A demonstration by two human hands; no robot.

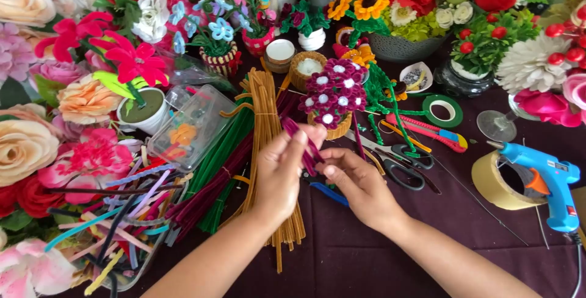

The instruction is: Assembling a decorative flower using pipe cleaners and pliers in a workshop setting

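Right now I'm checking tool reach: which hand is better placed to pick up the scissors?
Probably the right hand: the scissors lie just beyond it, while the left hand sits farther away, pinching the maroon pipe cleaners.

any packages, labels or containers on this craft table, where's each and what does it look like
clear plastic box: left of the hands, rectangular, see-through, orange bits inside
clear tub: bottom left, holding mixed-colour pipe cleaners
label on blue glue gun: far right, small red patch
No signs or screens.
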